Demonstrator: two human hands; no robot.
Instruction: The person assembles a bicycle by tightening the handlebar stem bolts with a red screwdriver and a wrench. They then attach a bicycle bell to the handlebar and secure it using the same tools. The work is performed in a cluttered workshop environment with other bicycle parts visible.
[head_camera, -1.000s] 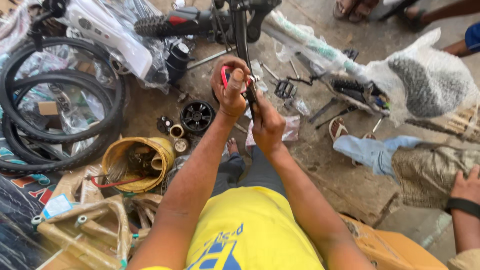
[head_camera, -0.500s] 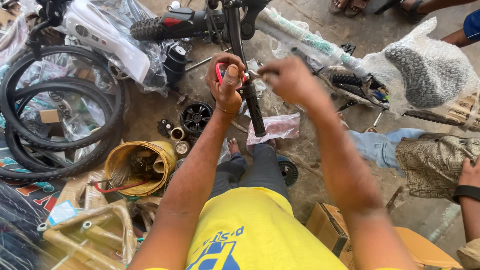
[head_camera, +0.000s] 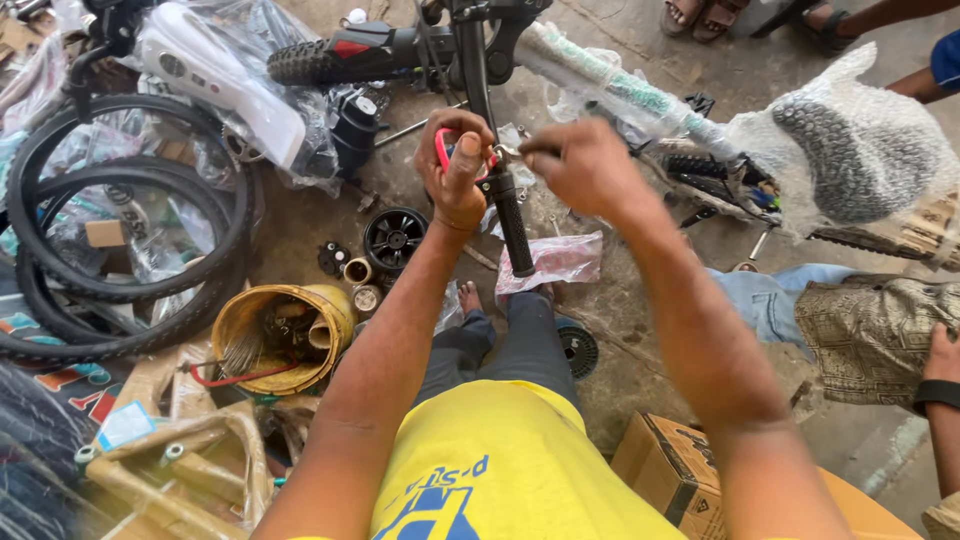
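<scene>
While left hand (head_camera: 458, 170) clamps a red ring (head_camera: 441, 150) against the ribbed black handlebar grip (head_camera: 511, 225), right hand (head_camera: 588, 170), at 3 o'clock, pinches a small metal part (head_camera: 508, 152).

The handlebar grip (head_camera: 512, 225) looks like matt black rubber with a ribbed surface; the tyres (head_camera: 120, 240) are dull knobbly rubber; the bike frame (head_camera: 610, 85) sits in glossy clear plastic wrap; the box (head_camera: 680, 470) is plain brown cardboard; the floor (head_camera: 640, 330) is rough, dusty concrete
</scene>
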